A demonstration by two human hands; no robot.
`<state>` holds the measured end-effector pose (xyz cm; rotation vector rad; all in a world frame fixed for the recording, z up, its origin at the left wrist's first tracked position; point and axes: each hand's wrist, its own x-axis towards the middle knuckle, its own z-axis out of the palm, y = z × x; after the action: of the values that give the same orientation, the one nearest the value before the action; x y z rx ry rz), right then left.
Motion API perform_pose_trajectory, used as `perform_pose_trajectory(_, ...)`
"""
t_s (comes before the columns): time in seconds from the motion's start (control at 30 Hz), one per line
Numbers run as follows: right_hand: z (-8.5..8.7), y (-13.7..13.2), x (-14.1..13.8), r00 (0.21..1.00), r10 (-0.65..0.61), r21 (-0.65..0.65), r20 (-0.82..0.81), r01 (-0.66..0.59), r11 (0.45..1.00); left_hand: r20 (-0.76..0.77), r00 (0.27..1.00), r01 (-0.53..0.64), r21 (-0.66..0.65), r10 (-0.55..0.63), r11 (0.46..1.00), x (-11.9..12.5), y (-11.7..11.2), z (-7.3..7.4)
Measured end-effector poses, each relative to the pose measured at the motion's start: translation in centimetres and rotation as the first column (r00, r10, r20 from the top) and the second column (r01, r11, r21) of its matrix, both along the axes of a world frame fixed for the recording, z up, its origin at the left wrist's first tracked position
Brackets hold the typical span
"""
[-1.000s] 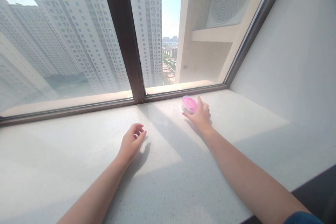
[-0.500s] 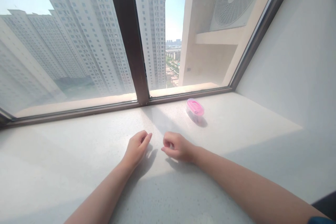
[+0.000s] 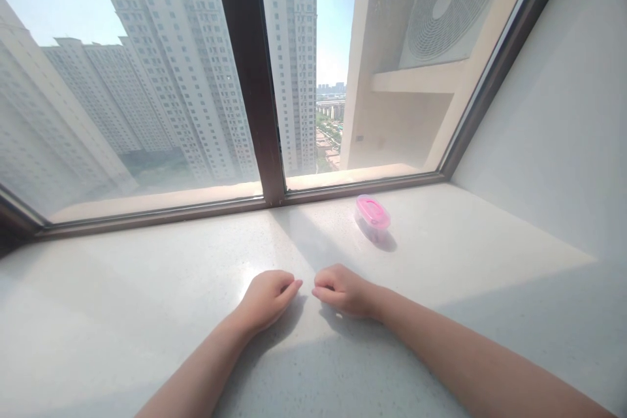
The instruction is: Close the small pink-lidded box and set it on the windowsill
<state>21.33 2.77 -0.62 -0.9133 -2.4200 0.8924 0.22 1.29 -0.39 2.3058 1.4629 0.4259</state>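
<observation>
My left hand (image 3: 272, 299) hovers low over or rests on the white windowsill (image 3: 122, 294), its fingers curled in and the thumb pointing right. Facing it across a narrow gap, my right hand (image 3: 347, 292) is curled too, thumb toward the left. No object shows in either closed hand, and the two do not touch. Beyond my right hand, near the window, stands a small clear plastic container with a pink lid (image 3: 373, 212). Neither hand touches it.
A dark window frame (image 3: 272, 137) runs along the back of the sill, with a central upright post. On the right rises a white wall (image 3: 543, 144). Outside the glass are tall buildings and an air-conditioner unit (image 3: 448, 10). Sunlight and shadow cross the sill.
My hands have come closer together, the left one moving right and its fingers curling further. The right hand's fingers have closed tighter. The whole view has shifted slightly; the container stays in place.
</observation>
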Motion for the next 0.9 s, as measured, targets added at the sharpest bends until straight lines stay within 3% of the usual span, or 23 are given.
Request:
perform_pose_trajectory(0.5, 0.28, -0.01, 0.31, 1.0, -0.018, 0.02, 0.024, 0.017, 1.0, 0.015, 1.0, -0.009, 0.03, 0.009, 0.999, -0.09, -0.14, 0.04)
perform_pose_trajectory(0.9, 0.25, 0.14, 0.65, 0.999, -0.013, -0.042, -0.044, 0.011, 0.999, 0.027, 1.0, -0.006, 0.012, 0.006, 1.0, 0.06, -0.23, 0.57)
